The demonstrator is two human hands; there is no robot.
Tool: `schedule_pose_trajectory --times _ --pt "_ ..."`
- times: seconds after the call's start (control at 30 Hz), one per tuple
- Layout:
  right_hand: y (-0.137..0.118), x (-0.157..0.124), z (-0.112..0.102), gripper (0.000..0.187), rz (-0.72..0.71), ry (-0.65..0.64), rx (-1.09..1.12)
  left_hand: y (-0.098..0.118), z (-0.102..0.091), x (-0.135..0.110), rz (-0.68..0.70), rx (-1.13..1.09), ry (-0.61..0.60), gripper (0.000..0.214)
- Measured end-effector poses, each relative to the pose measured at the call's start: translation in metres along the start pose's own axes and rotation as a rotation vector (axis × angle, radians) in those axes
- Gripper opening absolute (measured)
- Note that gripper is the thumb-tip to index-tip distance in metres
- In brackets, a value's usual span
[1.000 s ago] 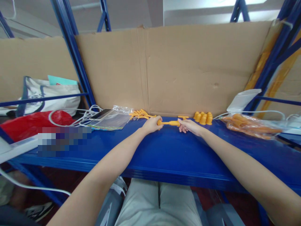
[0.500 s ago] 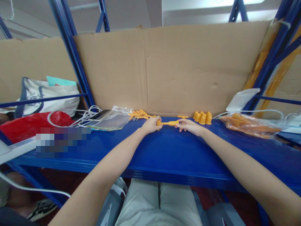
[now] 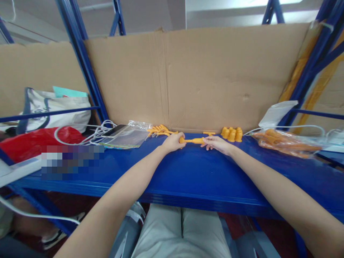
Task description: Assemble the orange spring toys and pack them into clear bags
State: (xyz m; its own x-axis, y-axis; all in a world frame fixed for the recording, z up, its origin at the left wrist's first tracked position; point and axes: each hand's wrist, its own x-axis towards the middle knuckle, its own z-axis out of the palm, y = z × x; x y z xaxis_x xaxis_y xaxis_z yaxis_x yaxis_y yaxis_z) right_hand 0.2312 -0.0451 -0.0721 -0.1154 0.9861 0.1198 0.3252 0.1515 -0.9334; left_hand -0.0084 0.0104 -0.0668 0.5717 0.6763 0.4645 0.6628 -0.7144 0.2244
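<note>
An orange plastic part with a threaded shaft and a thicker sleeve [image 3: 197, 141] lies crosswise between my hands, just above the blue shelf. My left hand [image 3: 173, 142] is closed around its rounded left end. At the sleeve's right end, my right hand [image 3: 215, 143] pinches it between thumb and fingers. Behind my right hand lies an orange T-shaped piece [image 3: 209, 133]. Several orange cup-shaped pieces [image 3: 231, 134] stand in a cluster to the right. Left of my left hand is a pile of orange pieces with small chains [image 3: 160, 130].
A clear plastic bag [image 3: 126, 138] and white cables [image 3: 99, 132] lie left on the blue shelf [image 3: 188, 175]. A bag of orange parts [image 3: 285, 141] sits at right. Cardboard [image 3: 215, 79] stands behind. Further left are a red bag [image 3: 45, 139] and a canvas tote [image 3: 53, 111].
My hands keep their grip on the orange part, with only a slight shift of the right fingers. At the lower left, another person's foot has moved to the right.
</note>
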Motion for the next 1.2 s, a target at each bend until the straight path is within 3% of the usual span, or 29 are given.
schedule_pose_trajectory --times 0.27,0.63,0.83,0.93,1.0,1.1,1.2 --pt "-0.002 0.000 0.003 0.031 0.014 0.029 -0.020 0.000 0.000 0.000 0.007 0.033 0.008 0.023" --pt "-0.005 0.000 0.006 0.015 0.042 0.102 0.181 -0.002 0.000 -0.001 0.038 0.002 0.015 0.032" --pt "0.005 0.013 0.008 0.022 -0.150 0.328 0.135 -0.008 0.000 0.000 0.012 -0.042 0.019 0.060" --pt "0.013 0.023 0.004 0.029 -0.286 0.469 -0.001 -0.019 0.000 0.002 -0.054 0.062 0.057 0.057" --pt "0.017 0.025 -0.001 0.032 -0.358 0.560 -0.179 -0.027 -0.001 0.002 -0.169 0.153 0.028 0.055" --pt "0.015 0.019 -0.005 0.033 -0.456 0.609 -0.564 -0.036 -0.003 0.000 -0.365 0.240 -0.123 0.053" --pt "0.009 0.008 -0.001 0.034 -0.441 0.549 -0.990 -0.039 -0.006 -0.001 -0.457 0.253 -0.339 0.051"
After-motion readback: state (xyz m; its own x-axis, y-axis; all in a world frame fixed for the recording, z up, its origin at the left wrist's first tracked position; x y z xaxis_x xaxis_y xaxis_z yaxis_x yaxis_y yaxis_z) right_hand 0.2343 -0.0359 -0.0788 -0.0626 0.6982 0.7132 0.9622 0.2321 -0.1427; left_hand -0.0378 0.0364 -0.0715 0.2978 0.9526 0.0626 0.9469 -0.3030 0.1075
